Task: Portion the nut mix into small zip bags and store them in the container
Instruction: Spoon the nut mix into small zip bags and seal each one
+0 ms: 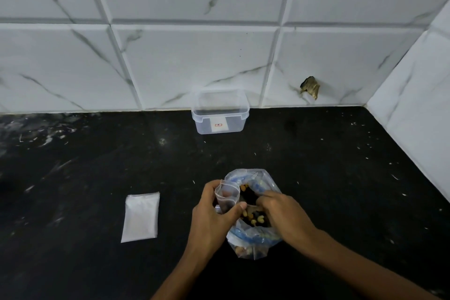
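A large clear bag of nut mix [253, 236] stands open on the black counter near the front. My left hand [211, 212] grips a small clear zip bag [227, 193] upright at the large bag's left edge, mouth open. My right hand [280, 212] reaches into the large bag with its fingertips curled down among the nuts [254, 219]; whether they hold any is hidden. A clear lidless plastic container [220, 114] with a white label stands at the back against the tiled wall. A flat stack of small zip bags [140, 217] lies to the left.
The black counter [341, 165] is speckled with white flecks and meets marble-patterned tiled walls [194, 56] at the back and right. A chipped hole [310, 86] shows in the back wall tile.
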A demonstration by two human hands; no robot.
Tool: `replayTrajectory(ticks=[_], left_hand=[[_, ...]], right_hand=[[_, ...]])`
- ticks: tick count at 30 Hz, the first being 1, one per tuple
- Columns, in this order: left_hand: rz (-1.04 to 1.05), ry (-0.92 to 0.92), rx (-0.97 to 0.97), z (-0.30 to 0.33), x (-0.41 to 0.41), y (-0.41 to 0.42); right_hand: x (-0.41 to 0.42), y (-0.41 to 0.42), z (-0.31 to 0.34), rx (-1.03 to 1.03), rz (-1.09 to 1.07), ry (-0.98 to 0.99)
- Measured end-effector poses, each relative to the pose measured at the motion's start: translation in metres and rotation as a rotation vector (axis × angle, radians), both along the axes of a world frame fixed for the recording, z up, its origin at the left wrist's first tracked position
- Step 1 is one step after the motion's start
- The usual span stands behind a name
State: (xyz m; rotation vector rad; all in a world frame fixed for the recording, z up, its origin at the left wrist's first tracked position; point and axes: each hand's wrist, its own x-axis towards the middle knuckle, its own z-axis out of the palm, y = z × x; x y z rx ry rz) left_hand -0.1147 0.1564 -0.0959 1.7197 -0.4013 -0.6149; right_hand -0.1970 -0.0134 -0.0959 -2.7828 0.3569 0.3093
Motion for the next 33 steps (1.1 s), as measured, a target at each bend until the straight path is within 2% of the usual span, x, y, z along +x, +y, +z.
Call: replayTrajectory(ticks=[5, 9, 17, 23, 28, 33], left_hand=[[-0.021, 0.012, -0.003, 0.0, -0.003, -0.002], [-0.015, 0.013, -0.008, 0.0, -0.002, 0.0], [0.007, 0.015, -0.017, 0.0, -0.001, 0.002], [0.017, -0.03, -0.009, -0.001, 0.002, 0.003], [0.025, -0.065, 0.0, 0.001, 0.002, 0.0], [-0.015, -0.105, 0.031, 0.002, 0.003, -0.007]], right_hand=[[0.013, 0.003, -0.007, 0.195, -0.182, -0.007], [0.02, 0.002, -0.011, 0.282, -0.249, 0.009], [0.008, -0.02, 0.018, 0.289, -0.29, -0.019], [-0.006, -0.034, 0.044, 0.393, -0.375, -0.021], [-0.007, -0.039, 0.073, 0.439, -0.419, -0.122], [-0.005, -0.026, 0.097, 0.384, -0.353, -0.234]])
